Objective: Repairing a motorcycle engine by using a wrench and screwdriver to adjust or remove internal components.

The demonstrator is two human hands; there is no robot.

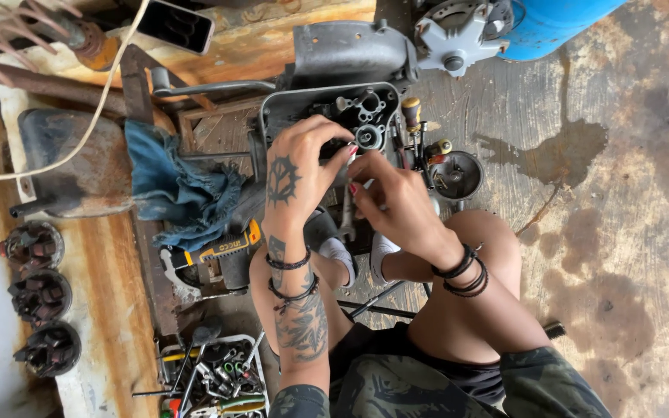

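Fingertips of my left hand (297, 172) and right hand (393, 197) meet at centre frame, pinched together on something too small to tell, just below the open grey casing (327, 116); a wrench (348, 219) lies under my hands. Blue rag (176, 186) at left; tool tray (214, 379) bottom left; round cover (458, 175) right of the casing.

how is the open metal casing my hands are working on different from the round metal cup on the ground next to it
The casing is large, roughly rectangular and packed with small parts; the cup is small, round and holds only a few bits. Both hands, left and right, meet at the casing's lower edge, while the cup lies untouched on the floor to the right. Both are dark, grimy metal with the open side facing up.
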